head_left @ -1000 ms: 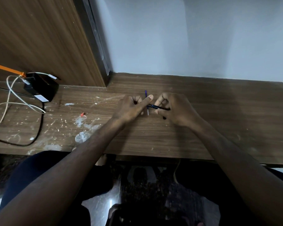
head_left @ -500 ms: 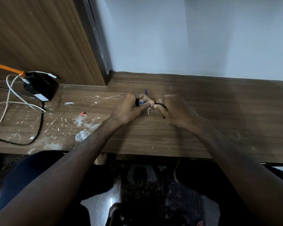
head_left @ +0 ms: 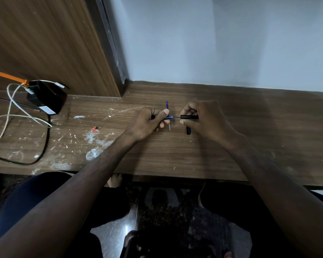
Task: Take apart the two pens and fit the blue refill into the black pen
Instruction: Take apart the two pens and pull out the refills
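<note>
**Holding pen parts apart over the worktop**

Gripping one piece each, the person's two hands meet above the middle of the wooden worktop point(head_left: 194, 155). The left hand point(head_left: 145, 123) has its fingers point(head_left: 164, 113) closed around a short pen part with a blue end point(head_left: 169, 117), thumb on top. The right hand point(head_left: 205, 120) has its fingers closed on a black pen barrel point(head_left: 189, 117), held level and pointing left toward the blue end. A thin rod-like piece spans the small gap between the two parts; whether it is the refill's tip cannot be told.

On the worktop just beyond the left thumb lies a slim blue refill point(head_left: 167, 104), pointing away toward the wall. A small pale sliver point(head_left: 169, 127) lies just below the left fingers. Another black pen piece point(head_left: 188, 130) lies beneath the right hand, pointing toward the near edge.

Far to the left sits a black adapter point(head_left: 48, 99) with a white cable point(head_left: 17, 116) and a black cable point(head_left: 43, 146) looped across the worktop. White flecks and smears mark the left part of the surface, with a tiny red scrap point(head_left: 94, 129) among them.
</note>
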`<control>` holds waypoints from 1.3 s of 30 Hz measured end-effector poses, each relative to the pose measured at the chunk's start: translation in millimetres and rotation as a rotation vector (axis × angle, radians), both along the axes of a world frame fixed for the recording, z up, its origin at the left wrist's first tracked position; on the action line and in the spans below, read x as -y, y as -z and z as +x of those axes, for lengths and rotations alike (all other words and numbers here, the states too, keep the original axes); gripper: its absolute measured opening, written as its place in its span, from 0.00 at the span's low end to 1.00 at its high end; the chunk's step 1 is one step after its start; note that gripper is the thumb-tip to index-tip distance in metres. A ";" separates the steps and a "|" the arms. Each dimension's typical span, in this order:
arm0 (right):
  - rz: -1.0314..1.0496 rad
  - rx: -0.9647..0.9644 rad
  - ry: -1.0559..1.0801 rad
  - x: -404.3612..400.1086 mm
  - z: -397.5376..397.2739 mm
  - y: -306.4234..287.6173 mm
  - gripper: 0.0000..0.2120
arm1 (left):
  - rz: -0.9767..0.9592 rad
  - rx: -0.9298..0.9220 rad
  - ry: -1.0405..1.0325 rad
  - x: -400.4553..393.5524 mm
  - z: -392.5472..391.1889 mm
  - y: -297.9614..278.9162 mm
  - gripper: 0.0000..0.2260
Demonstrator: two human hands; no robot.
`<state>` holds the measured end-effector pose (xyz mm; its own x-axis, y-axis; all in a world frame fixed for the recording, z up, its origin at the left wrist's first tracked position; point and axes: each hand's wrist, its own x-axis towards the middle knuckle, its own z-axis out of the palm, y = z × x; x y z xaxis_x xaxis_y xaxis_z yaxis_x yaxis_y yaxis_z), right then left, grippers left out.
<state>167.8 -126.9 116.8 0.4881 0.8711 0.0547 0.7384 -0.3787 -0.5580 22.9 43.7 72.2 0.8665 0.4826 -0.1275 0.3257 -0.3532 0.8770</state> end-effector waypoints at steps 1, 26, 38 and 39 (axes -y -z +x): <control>-0.006 -0.004 -0.009 0.4 0.4 -0.4 0.11 | 0.012 -0.003 0.020 -0.5 -1.2 0.5 0.18; -0.008 0.119 0.208 8.9 20.9 2.4 0.10 | 0.415 -0.149 -0.079 -18.3 -17.1 3.8 0.09; -0.058 -0.176 0.370 -12.2 -19.1 65.2 0.12 | -0.238 -0.029 -0.213 -1.3 -8.4 31.9 0.08; -0.059 -0.169 0.370 -12.2 -20.4 66.9 0.12 | -0.260 -0.017 -0.218 0.0 -7.6 33.7 0.08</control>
